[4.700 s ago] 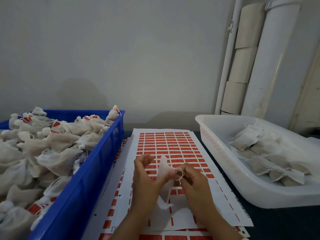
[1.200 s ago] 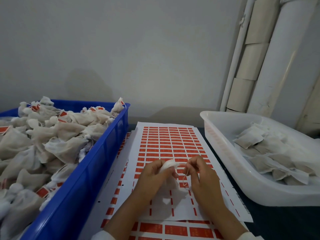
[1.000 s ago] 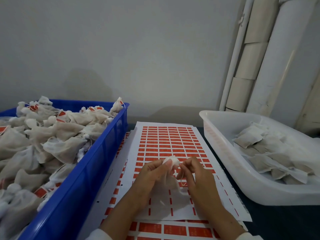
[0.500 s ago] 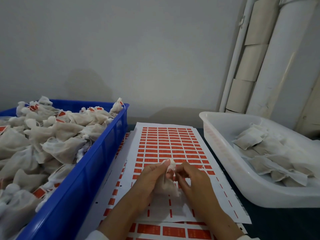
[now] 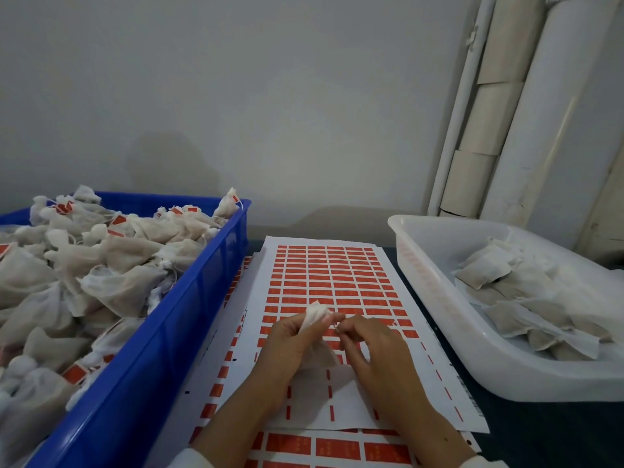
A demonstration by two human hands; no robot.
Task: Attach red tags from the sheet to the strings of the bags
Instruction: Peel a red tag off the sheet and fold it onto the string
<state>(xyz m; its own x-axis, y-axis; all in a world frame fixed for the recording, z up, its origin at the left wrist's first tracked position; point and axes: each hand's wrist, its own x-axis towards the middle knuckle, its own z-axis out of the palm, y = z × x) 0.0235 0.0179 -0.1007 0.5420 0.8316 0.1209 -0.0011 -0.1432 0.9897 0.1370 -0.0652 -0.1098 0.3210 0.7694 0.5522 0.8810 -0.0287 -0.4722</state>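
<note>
You worked in the narrow lane (blue bin (image 5: 175, 319) left, white tub (image 5: 435, 292) right) over the tag sheet (image 5: 329, 275), your left hand (image 5: 287, 346) gripping the bag (image 5: 317, 336), your right hand (image 5: 374, 349) pinching at its top.

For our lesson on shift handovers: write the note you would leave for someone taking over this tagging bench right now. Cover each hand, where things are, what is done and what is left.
Left hand: holds one bag over the tag sheet.
Right hand: fingers pinch at the bag's top; the string is too fine to make out.
Blue crate, left: heaped with bags, several showing red tags.
White tub, right: bags with no tags visible.
Done: the sheet's near rows are mostly stripped.
Left: no tag visible on the held bag; many rows remain.
</note>
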